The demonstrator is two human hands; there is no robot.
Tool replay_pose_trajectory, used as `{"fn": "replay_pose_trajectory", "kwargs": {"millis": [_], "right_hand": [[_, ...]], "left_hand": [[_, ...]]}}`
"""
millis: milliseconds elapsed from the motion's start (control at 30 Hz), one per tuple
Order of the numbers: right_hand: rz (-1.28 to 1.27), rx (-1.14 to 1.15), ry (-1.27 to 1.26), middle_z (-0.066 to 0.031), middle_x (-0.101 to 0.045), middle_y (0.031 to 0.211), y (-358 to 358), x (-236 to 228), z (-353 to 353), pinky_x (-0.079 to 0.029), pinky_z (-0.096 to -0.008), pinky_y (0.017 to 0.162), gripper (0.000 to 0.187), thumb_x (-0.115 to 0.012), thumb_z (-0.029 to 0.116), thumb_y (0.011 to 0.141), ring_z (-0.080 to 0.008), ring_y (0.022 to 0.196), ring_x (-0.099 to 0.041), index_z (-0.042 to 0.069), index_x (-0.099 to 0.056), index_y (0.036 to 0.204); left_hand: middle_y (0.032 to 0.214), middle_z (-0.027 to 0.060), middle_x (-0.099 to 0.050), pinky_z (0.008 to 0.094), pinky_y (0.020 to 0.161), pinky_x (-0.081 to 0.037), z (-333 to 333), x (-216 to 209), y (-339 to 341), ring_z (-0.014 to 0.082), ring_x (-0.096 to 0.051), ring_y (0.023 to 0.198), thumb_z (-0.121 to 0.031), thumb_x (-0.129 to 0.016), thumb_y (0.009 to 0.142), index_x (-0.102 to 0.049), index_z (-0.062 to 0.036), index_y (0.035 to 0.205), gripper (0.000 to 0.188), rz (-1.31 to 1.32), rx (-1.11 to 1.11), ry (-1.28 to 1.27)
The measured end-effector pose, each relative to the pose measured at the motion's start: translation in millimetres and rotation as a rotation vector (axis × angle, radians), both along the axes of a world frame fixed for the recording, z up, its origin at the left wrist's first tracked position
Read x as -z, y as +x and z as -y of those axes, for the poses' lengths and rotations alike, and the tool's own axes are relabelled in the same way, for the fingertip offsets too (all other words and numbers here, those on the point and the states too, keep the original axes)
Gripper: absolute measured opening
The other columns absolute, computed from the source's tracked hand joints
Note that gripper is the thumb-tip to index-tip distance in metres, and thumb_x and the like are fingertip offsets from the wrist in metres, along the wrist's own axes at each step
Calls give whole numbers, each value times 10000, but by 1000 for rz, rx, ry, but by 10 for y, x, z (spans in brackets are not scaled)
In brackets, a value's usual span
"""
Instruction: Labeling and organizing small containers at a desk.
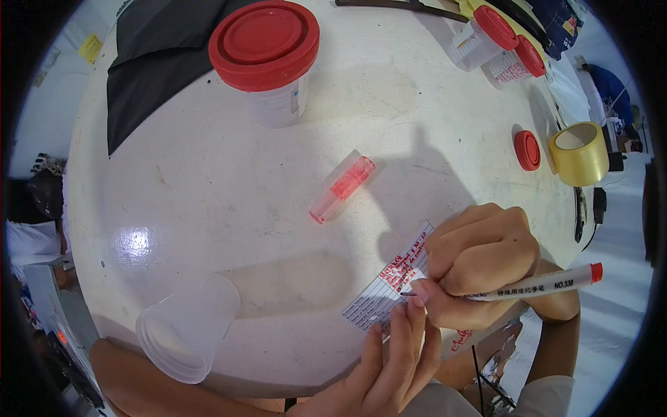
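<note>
My right hand (483, 260) is closed round a white marker pen (535, 285) with a red end. The pen's dark tip meets a small printed paper label (375, 306), which carries red handwriting on its upper part. Fingers of my left hand (389, 368) stretch out over the label's near edge and press it flat on the table. A clear plastic tube (342, 186) with a red band inside lies beyond the label. An open, translucent plastic cup (187, 326) leans on its side near my left forearm.
A large jar with a red lid (264, 45) stands at the far left, beside black sheeting (153, 69). Two smaller red-lidded jars (479, 38), a loose red cap (527, 151) and a roll of yellow tape (579, 154) line the right side of the table.
</note>
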State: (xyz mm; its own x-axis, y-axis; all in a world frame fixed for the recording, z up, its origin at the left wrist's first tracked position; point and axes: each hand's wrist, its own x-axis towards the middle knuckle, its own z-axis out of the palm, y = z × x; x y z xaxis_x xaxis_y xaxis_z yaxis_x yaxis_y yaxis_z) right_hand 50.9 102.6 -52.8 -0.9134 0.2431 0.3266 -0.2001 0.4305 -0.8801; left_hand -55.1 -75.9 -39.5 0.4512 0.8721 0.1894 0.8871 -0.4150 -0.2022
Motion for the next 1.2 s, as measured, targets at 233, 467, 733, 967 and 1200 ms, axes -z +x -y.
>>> {"fn": "replay_pose_trajectory", "kwargs": {"millis": [233,467,733,967,1200], "right_hand": [[27,11,33,-77,-531,508,-5,-25,-3,-340,-272,325,333,-659,-150,639,-175,339,-474,43,-406,542],[57,48,64,-75,-527,502,5,-32,9,-349,-271,333,336,-654,-147,638,-183,343,-479,46,-397,540],[61,60,43,-74,-520,497,8,-31,6,-336,-277,326,355,-662,-151,627,-180,339,-469,48,-381,541],[43,14,-30,-78,-512,493,6,-42,-32,-324,-277,321,359,-657,-157,626,-175,335,-462,51,-377,541],[2,48,72,-74,-518,496,11,-16,-3,-326,-273,322,340,-652,-153,622,-170,333,-459,49,-390,547]], "left_hand": [[1178,235,-619,350,930,-508,3,-7,-33,321,-577,1128,-147,-495,911,-585,-20,1172,303,2,32,2],[1169,239,-621,346,924,-512,-14,-18,-37,322,-583,1121,-152,-497,908,-589,-22,1170,306,-19,37,9],[1180,244,-616,354,929,-509,-33,-31,-45,326,-583,1123,-185,-480,912,-598,-23,1159,317,12,41,-12],[1187,231,-620,357,938,-510,-20,-32,-36,315,-585,1127,-199,-469,917,-605,-30,1149,318,-7,20,14],[1185,221,-625,348,937,-515,-26,3,-12,311,-589,1131,-200,-466,922,-605,-37,1152,315,38,22,3]]}}
